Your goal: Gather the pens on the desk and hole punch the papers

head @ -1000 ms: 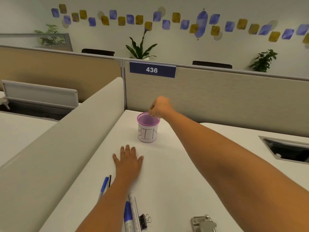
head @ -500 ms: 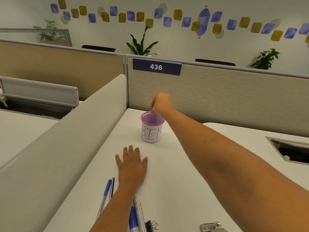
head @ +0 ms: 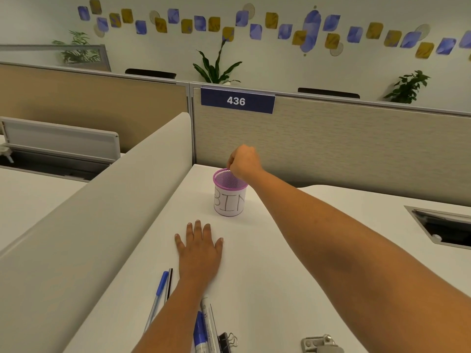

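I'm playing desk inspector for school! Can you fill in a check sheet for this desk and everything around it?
Surface: white desk, flat.
Job's things: purple mesh cup marked BIN stands upright at the back. Blue pen and black pen lie side by side, left of the left forearm. Blue marker and grey pen lie right of it. Hole punch is cut off by the bottom edge. Papers: nothing seen.
Clutter: black binder clip.
Hands: left hand lies flat on the desk. Right hand is curled at the cup's rim, grip unclear.
Cables: nothing seen; open desk cutout at right.
Surroundings: partitions, sign 436, potted plants.
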`<action>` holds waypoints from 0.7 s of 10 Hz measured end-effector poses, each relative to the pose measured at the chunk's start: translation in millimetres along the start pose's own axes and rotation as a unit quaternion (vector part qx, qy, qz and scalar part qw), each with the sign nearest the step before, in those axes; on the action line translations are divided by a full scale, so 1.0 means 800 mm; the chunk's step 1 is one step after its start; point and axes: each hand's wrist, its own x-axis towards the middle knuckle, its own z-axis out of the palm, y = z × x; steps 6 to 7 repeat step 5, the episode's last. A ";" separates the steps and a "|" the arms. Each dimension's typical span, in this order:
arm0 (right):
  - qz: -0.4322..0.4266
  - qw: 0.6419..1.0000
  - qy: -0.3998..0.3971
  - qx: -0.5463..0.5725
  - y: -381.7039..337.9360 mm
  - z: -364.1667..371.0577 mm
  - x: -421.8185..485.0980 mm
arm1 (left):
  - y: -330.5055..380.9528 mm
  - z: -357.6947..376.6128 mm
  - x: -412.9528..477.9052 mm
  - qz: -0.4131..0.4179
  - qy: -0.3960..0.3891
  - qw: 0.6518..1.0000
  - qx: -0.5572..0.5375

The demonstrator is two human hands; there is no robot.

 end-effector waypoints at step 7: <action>-0.010 0.999 0.027 0.032 0.028 -0.056 -0.050 | 0.010 -0.017 -0.028 0.001 -0.051 0.999 -0.007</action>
